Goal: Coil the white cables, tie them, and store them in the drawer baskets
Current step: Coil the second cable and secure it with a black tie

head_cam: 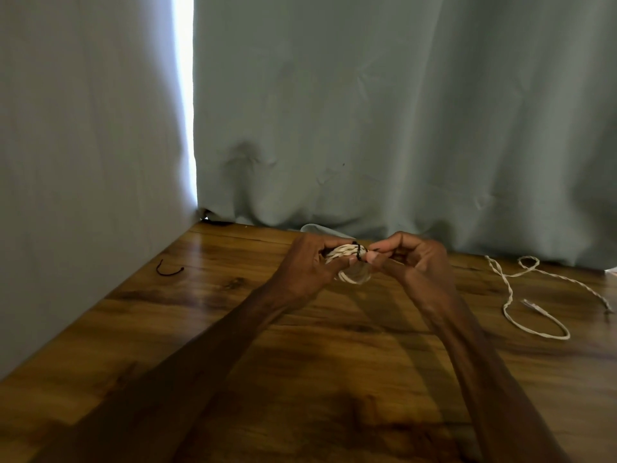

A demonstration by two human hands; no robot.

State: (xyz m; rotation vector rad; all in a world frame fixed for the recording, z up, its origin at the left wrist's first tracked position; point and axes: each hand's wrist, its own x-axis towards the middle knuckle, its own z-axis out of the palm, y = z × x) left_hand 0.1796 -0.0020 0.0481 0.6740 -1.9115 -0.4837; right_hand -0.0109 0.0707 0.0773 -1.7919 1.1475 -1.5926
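Note:
A coiled white cable [350,277] is held above the wooden table [233,329] between both hands. My left hand [307,265] grips the coil's left side. My right hand [417,259] pinches it at the right, by a black tie [358,251] wrapped around the coil's top. A second white cable [521,315] lies loose and uncoiled on the table at the right. No drawer or basket is in view.
A short black tie [168,270] lies on the table at the left. Grey-green curtains [367,111] hang behind and to the left of the table, with a bright gap between them. A pale object [317,228] peeks out under the curtain behind my hands.

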